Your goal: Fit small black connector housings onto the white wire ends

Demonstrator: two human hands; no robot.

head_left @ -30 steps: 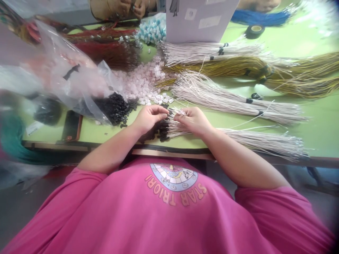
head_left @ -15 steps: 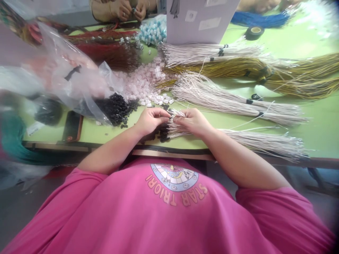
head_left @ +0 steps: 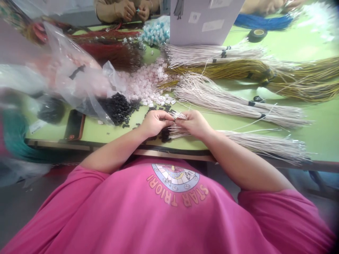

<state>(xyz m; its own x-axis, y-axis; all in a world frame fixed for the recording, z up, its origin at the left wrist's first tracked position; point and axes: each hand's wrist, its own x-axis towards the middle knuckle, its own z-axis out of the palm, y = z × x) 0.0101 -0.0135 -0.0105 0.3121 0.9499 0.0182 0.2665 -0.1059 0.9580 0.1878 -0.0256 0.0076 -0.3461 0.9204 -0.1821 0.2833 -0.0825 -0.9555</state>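
My left hand (head_left: 158, 123) is closed in a pinch at the ends of a bundle of white wires (head_left: 238, 137). What its fingertips hold is too small to make out. Touching it fingertip to fingertip, my right hand (head_left: 195, 124) pinches white wire near the tips, with the bundle running out beneath that wrist to the right. Black connector housings (head_left: 165, 134) sit at the left ends of the wires below my fingers. A heap of loose black housings (head_left: 118, 107) lies further left, some spilling from a clear plastic bag (head_left: 97, 88).
Pink-white connectors (head_left: 145, 83) are piled behind my hands. More white wires (head_left: 225, 98) and yellow-brown wires (head_left: 238, 68) lie at the back right, near a black tape roll (head_left: 256, 34). A phone (head_left: 75, 124) rests at left. Across the table, another person's hands (head_left: 135, 10) work by a purple panel (head_left: 203, 21).
My fingertips have come closer together at the wire ends. The whole view has shifted slightly; the bundles and heaps otherwise look the same.
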